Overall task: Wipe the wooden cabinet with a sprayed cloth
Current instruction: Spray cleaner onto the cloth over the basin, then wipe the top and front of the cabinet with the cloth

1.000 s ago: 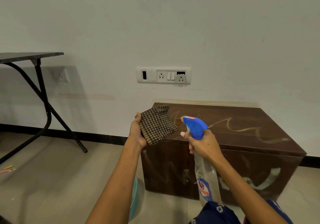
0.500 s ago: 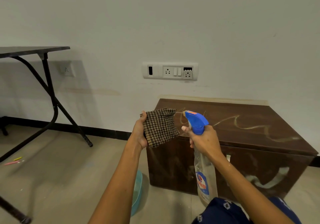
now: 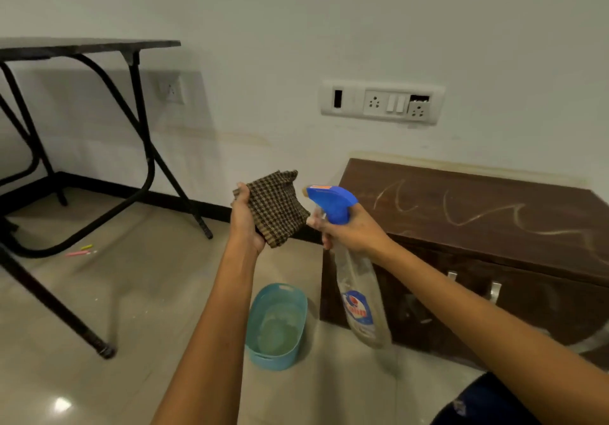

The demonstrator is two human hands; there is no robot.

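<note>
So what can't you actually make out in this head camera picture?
- Spray bottle: label too blurred to read; liquid level unclear.
- Whether spray is coming out: no mist visible.
- Wooden cabinet: right end cut off by the frame edge; front partly behind the right hand and arm.
- Cloth: wet or dry, undecidable.
- Black table: cut off left.

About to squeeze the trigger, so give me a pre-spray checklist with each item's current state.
1. Cloth held up in the left hand: ok.
2. Spray bottle gripped at the neck by the right hand: ok.
3. Blue nozzle aimed at the cloth: ok.
4. Finger on the trigger: cannot tell.
5. Liquid left in the bottle: cannot tell.
6. Cabinet top still bearing pale streaks to wipe: ok.
</note>
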